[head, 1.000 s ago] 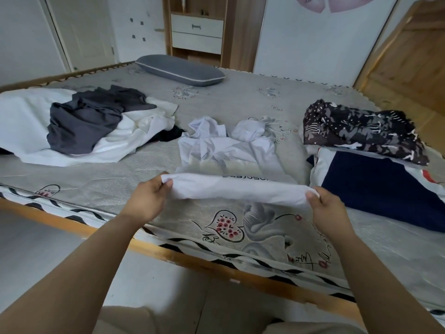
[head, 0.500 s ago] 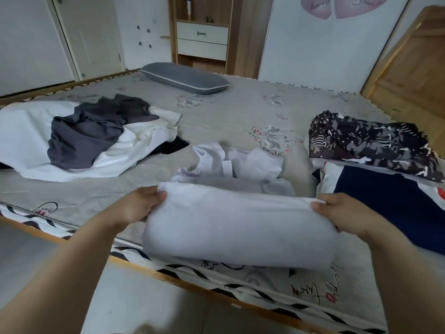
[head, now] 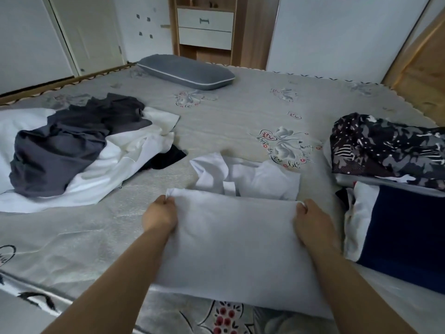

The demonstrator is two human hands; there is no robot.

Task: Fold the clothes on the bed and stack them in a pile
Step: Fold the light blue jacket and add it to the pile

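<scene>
White cloth fills the lower centre of the frame: a shirt (head: 231,247) on the bed (head: 240,121), its near half turned over toward the far half. The left hand (head: 160,216) pinches the far left corner of the flap and the right hand (head: 313,224) pinches the far right corner, fingers curled round the fabric on both sides. Beyond the fold edge, at centre frame, the collar and sleeves lie rumpled and uneven.

At the right edge sits a pile (head: 395,189): a patterned dark garment on top of a navy and white one, just beside the right hand. At the left, a heap (head: 72,153) of grey, white and black clothes looks unfolded, so the task seems well short of done.

The risks, as I judge them:
- The bunched sleeves under the flap may be trapped as a lump, leaving a bulky fold that will not stack flat.
- If one corner is set down ahead of the other, the edge would land skewed.
- The near part of the shirt lies close to the bed's front edge at the bottom of the frame; a pull toward the body could drag it off.
- Thin, limp cloth may slip from a pinch.
</scene>
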